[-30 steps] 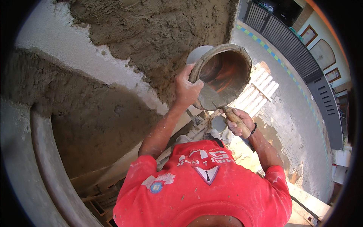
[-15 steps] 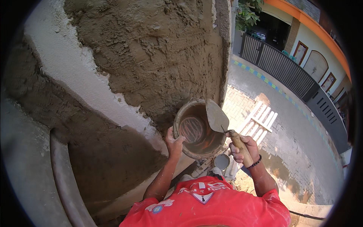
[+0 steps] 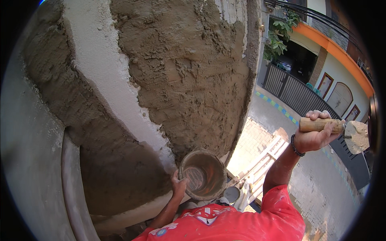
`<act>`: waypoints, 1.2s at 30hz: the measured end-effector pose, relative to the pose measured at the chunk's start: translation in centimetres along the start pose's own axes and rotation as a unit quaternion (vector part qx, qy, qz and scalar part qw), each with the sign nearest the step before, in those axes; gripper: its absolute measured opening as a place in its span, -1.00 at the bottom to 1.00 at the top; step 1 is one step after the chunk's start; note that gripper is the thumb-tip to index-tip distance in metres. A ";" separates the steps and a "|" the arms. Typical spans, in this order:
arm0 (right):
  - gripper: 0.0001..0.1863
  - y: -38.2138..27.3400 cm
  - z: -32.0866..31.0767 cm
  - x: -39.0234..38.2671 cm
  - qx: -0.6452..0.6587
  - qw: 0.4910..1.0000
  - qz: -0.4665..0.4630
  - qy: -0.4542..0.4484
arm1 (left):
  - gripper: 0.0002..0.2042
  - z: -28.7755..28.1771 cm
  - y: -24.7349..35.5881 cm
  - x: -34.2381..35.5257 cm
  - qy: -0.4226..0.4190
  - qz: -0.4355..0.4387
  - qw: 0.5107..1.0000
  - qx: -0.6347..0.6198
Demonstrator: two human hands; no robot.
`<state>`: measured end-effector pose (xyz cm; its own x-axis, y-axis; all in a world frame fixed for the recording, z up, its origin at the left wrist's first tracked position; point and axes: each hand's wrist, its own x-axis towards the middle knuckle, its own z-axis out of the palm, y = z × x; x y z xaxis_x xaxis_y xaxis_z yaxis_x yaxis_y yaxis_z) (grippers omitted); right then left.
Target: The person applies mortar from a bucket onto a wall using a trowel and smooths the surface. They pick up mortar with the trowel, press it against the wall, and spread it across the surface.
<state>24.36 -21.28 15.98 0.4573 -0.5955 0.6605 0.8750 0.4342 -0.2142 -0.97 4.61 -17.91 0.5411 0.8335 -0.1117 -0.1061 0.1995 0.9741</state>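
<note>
My left hand [image 3: 179, 184] grips the left rim of a dark bucket [image 3: 207, 161], held in front of my body close to the wall. Its inside is coated with grey residue, and scrape marks show on the bottom. Out to the right, my raised right hand [image 3: 317, 138] is wrapped round the wooden handle of a trowel [image 3: 357, 137]. The mortar-smeared blade points right, away from the bucket. Wet brown mortar [image 3: 189, 80] covers much of the wall beside the bucket, with rough ridges.
A pale bare strip [image 3: 102, 68] runs down the wall between mortar areas. Left of it curves a smooth grey moulding [image 3: 72, 184]. Below the bucket are a small pail [image 3: 231, 194] and wooden slats [image 3: 257, 176]. A paved street and dark gate [image 3: 293, 88] lie to the right.
My right hand has swung the trowel up and right, away from over the bucket. The bucket, in my left hand, sits lower and slightly left; the view has shifted too.
</note>
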 end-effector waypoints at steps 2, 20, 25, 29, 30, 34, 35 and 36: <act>-0.51 2.0 1.3 0.0 0.021 1.000 -0.013 0.012 | -0.52 0.0 0.4 -0.8 -0.005 0.001 1.000 0.002; -0.37 8.5 -5.5 -13.1 -0.153 0.789 0.475 -0.358 | -0.42 -4.5 -3.7 -3.1 0.189 -0.141 0.970 -0.050; -0.51 7.4 -13.2 -15.4 -0.232 0.721 0.551 -0.352 | -0.43 -6.9 -5.1 -4.3 0.253 -0.123 0.959 -0.036; -0.64 6.0 -19.0 -17.1 -0.179 0.675 0.645 -0.311 | -0.52 -10.0 -6.5 -6.3 0.282 -0.071 0.956 -0.026; -0.65 5.7 -20.0 -17.6 -0.202 0.651 0.656 -0.325 | -0.52 -10.8 -6.6 -6.8 0.290 -0.067 0.955 0.001; -0.68 5.5 -23.5 -19.1 -0.252 0.559 0.683 -0.396 | -0.53 -14.4 -6.5 -7.8 0.372 -0.125 0.917 0.067; -0.67 5.3 -23.4 -19.5 -0.254 0.539 0.690 -0.411 | -0.53 -14.7 -6.3 -8.0 0.410 -0.130 0.898 0.088; -0.67 5.2 -23.2 -19.7 -0.259 0.519 0.689 -0.434 | -0.53 -15.0 -6.2 -8.3 0.448 -0.134 0.877 0.109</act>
<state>23.57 -22.96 -14.86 0.6584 0.6662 -0.3502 -0.1607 -0.3302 -0.9302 -17.30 4.15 -25.98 -0.3603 0.8617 -0.3574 0.1394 0.4286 0.8927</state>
